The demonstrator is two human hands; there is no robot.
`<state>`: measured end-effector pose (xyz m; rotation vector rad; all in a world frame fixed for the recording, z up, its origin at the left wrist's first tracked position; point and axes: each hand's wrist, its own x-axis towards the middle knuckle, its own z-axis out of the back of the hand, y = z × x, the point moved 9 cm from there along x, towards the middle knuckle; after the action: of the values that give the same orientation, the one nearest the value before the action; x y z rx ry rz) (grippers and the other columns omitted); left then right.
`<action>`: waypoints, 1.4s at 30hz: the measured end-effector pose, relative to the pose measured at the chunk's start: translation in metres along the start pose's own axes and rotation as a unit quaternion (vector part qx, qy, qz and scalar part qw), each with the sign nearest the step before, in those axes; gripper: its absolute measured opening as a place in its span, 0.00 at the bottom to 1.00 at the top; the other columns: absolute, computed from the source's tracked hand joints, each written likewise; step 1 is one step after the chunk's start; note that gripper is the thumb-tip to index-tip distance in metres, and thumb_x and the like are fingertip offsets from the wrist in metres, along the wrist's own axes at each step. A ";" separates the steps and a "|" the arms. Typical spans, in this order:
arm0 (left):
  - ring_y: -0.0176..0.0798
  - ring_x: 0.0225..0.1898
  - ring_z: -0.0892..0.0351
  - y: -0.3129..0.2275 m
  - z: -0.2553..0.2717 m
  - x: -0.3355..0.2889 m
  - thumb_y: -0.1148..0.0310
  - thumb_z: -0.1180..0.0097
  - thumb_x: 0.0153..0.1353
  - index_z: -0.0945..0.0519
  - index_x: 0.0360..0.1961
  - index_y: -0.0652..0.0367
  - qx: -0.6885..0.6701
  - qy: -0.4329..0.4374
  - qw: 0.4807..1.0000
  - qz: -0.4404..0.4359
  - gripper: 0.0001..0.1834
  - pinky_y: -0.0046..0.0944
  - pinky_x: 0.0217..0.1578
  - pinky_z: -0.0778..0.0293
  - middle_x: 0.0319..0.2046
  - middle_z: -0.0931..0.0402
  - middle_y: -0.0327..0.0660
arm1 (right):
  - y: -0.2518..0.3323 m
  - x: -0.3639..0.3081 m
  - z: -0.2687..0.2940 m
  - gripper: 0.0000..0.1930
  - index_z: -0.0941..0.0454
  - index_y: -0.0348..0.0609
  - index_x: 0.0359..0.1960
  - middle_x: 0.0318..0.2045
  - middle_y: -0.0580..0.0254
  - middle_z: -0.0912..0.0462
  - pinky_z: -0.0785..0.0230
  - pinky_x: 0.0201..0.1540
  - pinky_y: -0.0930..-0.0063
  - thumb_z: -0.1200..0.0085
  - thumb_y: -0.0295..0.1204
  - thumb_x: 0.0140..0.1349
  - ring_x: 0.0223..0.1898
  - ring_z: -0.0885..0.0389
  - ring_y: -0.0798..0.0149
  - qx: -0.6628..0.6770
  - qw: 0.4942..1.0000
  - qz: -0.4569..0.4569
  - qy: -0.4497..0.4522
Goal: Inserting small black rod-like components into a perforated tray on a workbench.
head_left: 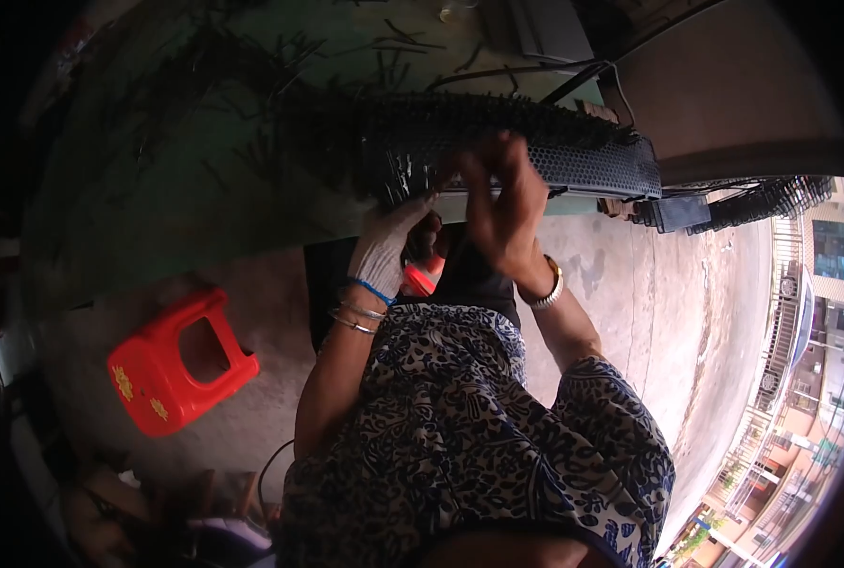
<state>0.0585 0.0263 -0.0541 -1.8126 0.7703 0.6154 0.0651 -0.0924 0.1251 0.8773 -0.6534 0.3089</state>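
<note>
A long black perforated panel (587, 166) with rows of small holes lies along the near edge of the green table. Dark bristle-like strips (441, 109) stand up along its far side. My left hand (387, 248), in a white knit glove, is closed at the panel's near edge; its fingertips are in shadow, and what they grip cannot be made out. Just to the right, my right hand (507, 204), bare, is raised in front of the panel. Its fingers are curled together and partly smeared by motion; anything between them is too small or dark to name.
Loose dark strips (398, 43) are scattered over the green tabletop (157, 208). A red plastic stool (171, 364) stands on the concrete floor to the left. More black bristly pieces (772, 208) lie at the right. Beyond, an open side shows a railing (777, 331) and buildings.
</note>
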 end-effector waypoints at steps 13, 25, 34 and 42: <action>0.34 0.22 0.23 0.008 -0.015 -0.011 0.68 0.42 0.62 0.19 0.34 0.64 -0.207 0.110 0.972 -0.001 0.09 0.32 0.25 0.24 0.27 0.19 0.41 | -0.090 0.029 -0.037 0.04 0.27 0.38 0.40 0.27 0.59 0.19 0.29 0.30 0.77 0.49 0.20 0.64 0.27 0.18 0.68 -0.026 0.997 -0.055 -0.041; 0.33 0.21 0.22 0.015 -0.004 0.006 0.67 0.42 0.62 0.19 0.39 0.60 -0.194 0.101 0.976 -0.016 0.09 0.32 0.22 0.25 0.27 0.20 0.39 | -0.091 0.038 -0.040 0.01 0.25 0.37 0.35 0.25 0.58 0.19 0.28 0.30 0.75 0.48 0.21 0.62 0.27 0.17 0.68 -0.028 0.998 -0.050 0.011; 0.33 0.26 0.18 0.021 0.003 0.011 0.67 0.47 0.66 0.20 0.43 0.58 -0.204 0.122 0.971 0.001 0.09 0.35 0.21 0.19 0.29 0.19 0.40 | -0.089 0.026 -0.073 0.15 0.20 0.51 0.45 0.44 0.39 0.25 0.26 0.41 0.59 0.41 0.36 0.55 0.37 0.21 0.44 -0.227 0.971 0.008 0.072; 0.35 0.28 0.18 0.027 0.009 0.031 0.69 0.46 0.65 0.20 0.44 0.60 -0.178 0.077 0.979 -0.063 0.09 0.34 0.24 0.20 0.32 0.18 0.41 | -0.096 0.016 -0.044 0.16 0.21 0.43 0.43 0.40 0.48 0.22 0.26 0.32 0.62 0.39 0.39 0.57 0.30 0.20 0.51 -0.209 0.975 -0.064 0.032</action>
<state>0.0586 0.0201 -0.0961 -2.2420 0.6717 0.5603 0.1434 -0.1164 0.0562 0.4991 -0.5714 0.0768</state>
